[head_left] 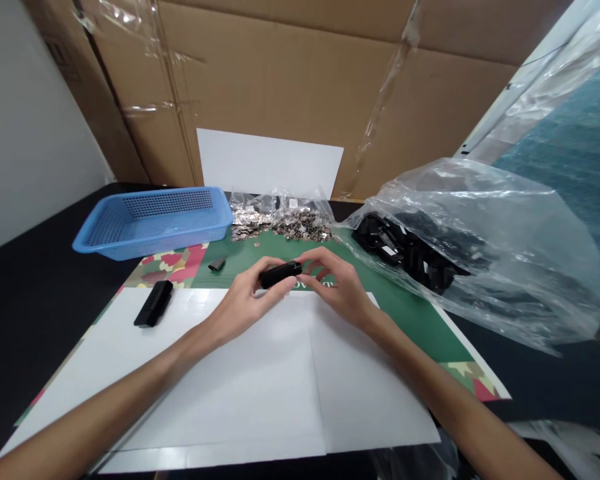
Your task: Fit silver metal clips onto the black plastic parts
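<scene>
A small, oblong black plastic part (281, 274) is held above the far edge of the white paper. My left hand (250, 293) grips it between thumb and fingers at its left end and along its near side. At the right end, the fingertips of my right hand (337, 283) are closed against the part; whether a small piece is also between them cannot be made out. To the left, a similar black plastic part (153, 304) lies on the white paper (240, 393). A small dark tapered piece (217, 265) rests beyond my left hand on the green sheet.
A blue perforated basket (155, 235) stands at the back left. Small metal pieces (305, 225) spill from clear bags at the back. To the right, a large clear plastic bag (520, 267) holds several black parts (405, 250). Cardboard (280, 80) walls the far side.
</scene>
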Tool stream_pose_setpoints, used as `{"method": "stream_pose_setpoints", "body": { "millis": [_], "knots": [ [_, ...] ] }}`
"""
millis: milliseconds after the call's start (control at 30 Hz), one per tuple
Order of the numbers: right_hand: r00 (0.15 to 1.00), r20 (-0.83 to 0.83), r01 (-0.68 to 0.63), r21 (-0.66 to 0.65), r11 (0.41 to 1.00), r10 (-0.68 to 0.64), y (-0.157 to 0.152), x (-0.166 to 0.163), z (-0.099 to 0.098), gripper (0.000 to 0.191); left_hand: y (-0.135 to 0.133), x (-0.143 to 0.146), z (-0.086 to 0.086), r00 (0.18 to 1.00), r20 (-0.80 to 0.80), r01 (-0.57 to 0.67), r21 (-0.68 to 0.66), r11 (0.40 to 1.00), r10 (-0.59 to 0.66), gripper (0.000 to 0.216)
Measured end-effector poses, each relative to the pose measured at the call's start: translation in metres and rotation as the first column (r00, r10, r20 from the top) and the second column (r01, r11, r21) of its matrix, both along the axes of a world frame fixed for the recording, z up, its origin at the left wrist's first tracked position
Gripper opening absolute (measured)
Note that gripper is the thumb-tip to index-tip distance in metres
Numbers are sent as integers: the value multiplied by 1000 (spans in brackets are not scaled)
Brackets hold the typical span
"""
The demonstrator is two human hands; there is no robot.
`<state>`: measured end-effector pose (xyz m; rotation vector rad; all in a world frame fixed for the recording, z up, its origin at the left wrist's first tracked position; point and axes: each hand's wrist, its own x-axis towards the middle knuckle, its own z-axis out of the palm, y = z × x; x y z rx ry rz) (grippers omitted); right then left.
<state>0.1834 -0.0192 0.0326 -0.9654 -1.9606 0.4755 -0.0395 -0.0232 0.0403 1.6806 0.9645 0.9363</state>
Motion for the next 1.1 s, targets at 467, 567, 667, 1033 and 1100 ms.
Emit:
{"method": "stream_pose_setpoints", "body": {
  "millis": [467,567,667,1033,1100],
  "knots": [
    [988,119,-105,44,994,99,-5,-6,-6,19,3,4,-6,999,31,39,-132,991,-35,28],
    [988,124,-101,32,994,97,-6,-6,-3,18,4,5,-6,997,56,58,-141,988,-51,28],
    [988,134,-87,17,996,84,-7,-6,-1,17,3,6,-3,997,53,55,-141,988,-48,30],
    [984,168,-61,-10,998,62,-8,-9,2,15,4,7,-4,999,34,-17,-136,991,22,32],
    [982,182,-58,-14,998,60,-9,-9,3,15,3,7,-4,999,20,-34,-145,989,37,31]
  ]
}}
